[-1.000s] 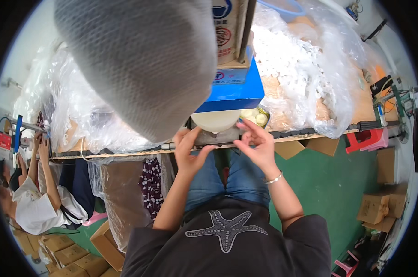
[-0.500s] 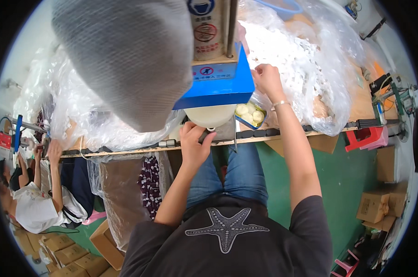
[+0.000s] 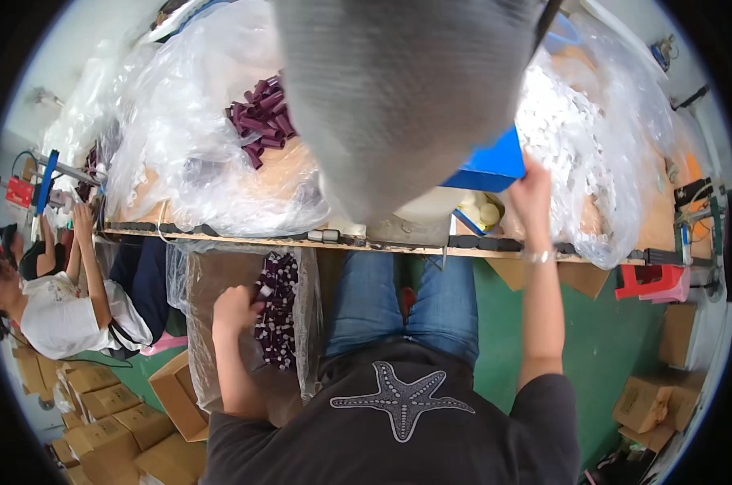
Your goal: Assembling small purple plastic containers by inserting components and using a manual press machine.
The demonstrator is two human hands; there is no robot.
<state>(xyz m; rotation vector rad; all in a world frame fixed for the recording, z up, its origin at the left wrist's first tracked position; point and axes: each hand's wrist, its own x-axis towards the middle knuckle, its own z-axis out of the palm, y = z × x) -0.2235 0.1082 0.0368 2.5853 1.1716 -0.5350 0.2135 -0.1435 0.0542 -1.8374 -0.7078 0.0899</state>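
My left hand (image 3: pixel 237 309) is over a plastic-lined carton (image 3: pixel 212 279) below the table edge, its fingers curled. Anything inside them is hidden. Beside it in the carton lies a heap of dark purple pieces with white ends (image 3: pixel 277 311). My right hand (image 3: pixel 532 194) is raised at the right edge of the blue guard (image 3: pixel 495 162) of a bench machine; its fingertips are partly hidden there. Just below and left of that hand sits a small blue-edged tray (image 3: pixel 467 220) holding round cream-coloured pieces (image 3: pixel 489 213). A grey cloth-like shape (image 3: pixel 406 97) covers most of the machine.
Purple tubes (image 3: pixel 262 121) lie on clear plastic sheeting (image 3: pixel 196 145) at the left of the table. Many small white pieces (image 3: pixel 560 137) spread at the right. A co-worker (image 3: pixel 75 315) works at the far left. Cartons (image 3: pixel 107 404) and a red stool (image 3: pixel 645 281) stand on the floor.
My left hand has moved from beneath the machine down and left to the carton. My right hand has drawn back from the white pieces to the guard's edge. The view has shifted left.
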